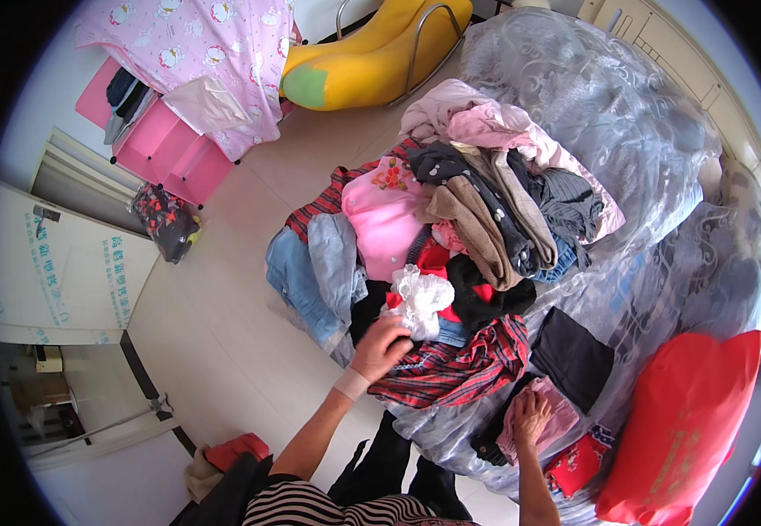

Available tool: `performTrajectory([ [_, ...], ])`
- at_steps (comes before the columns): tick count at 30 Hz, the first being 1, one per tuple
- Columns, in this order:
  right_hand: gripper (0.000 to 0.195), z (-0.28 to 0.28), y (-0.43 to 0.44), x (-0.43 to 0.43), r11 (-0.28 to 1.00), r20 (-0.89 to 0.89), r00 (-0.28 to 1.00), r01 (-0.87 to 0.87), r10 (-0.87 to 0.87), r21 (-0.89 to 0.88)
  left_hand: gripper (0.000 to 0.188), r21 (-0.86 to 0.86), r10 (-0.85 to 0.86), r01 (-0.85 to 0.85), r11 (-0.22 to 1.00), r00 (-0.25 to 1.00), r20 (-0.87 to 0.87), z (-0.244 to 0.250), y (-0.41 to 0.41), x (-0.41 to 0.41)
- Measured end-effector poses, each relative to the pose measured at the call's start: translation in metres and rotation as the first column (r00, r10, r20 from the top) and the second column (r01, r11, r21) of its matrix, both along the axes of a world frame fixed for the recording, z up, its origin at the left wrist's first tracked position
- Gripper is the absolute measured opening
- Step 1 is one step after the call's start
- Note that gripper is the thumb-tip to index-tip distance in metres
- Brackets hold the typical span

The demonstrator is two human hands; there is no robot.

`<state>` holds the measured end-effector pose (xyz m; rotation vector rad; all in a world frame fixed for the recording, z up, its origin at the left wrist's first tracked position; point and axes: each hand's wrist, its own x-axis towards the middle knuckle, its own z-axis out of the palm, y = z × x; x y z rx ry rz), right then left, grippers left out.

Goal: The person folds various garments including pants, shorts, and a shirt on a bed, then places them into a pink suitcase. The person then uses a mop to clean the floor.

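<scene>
My left hand [380, 350] is at the near edge of a clothes pile, its fingers curled beside a white lace garment [425, 299]. Whether the fingers grip the lace cannot be made out. Below them spreads a red plaid garment [466, 365] with dark stripes. My right hand [531, 414] rests on a folded pink garment [559, 415], palm down. A black garment [491, 447] lies partly under the pink one. Beyond them is a folded black cloth [574, 358], and to the right a small red patterned garment [576, 465].
The bed [670, 283] has a grey-silver patterned cover. On it are a stack of brown and dark clothes [479, 223], a pink top [383, 217], jeans [301, 283] and a red bag [683, 427]. Across the floor stand a yellow banana-shaped rocker [360, 72] and pink storage cubes [170, 141].
</scene>
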<state>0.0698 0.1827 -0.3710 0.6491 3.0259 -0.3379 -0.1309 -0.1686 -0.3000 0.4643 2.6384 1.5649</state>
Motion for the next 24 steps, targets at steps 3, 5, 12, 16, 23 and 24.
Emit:
performTrajectory([
  [3, 0.038, 0.001, 0.002, 0.002, 0.999, 0.027, 1.000, 0.004, -0.006, 0.044, 0.015, 0.029, 0.381, -0.383, 0.923, 0.922, 0.067, 0.015, -0.023, -0.027],
  [5, 0.038, 0.000, -0.005, -0.001, 0.999, 0.063, 0.998, -0.002, -0.001, 0.053, 0.027, -0.133, 0.523, -0.523, 0.842, 0.851, -0.034, 0.019, -0.059, -0.043],
  [12, 0.038, 0.000, -0.004, -0.006, 0.999, 0.088, 0.996, -0.007, 0.002, 0.054, 0.037, -0.338, 0.474, -0.558, 0.758, 0.827, -0.302, -0.086, -0.088, -0.117],
  [16, 0.038, 0.012, 0.006, -0.008, 0.999, 0.192, 0.981, 0.019, -0.026, 0.039, 0.033, 0.170, 0.502, -0.658, 0.734, 0.694, 0.515, -0.086, -0.129, -0.103],
  [23, 0.029, 0.100, -0.039, -0.044, 0.967, -0.228, 0.971, 0.007, -0.067, -0.255, 0.030, 0.734, 0.149, -0.634, 0.244, 0.772, 0.618, 0.057, -0.112, -0.014],
  [24, 0.031, 0.105, -0.052, -0.045, 0.874, -0.150, 0.978, 0.056, -0.145, -0.483, 0.031, 0.752, 0.120, -0.629, 0.194, 0.776, 0.619, 0.081, -0.102, 0.000],
])
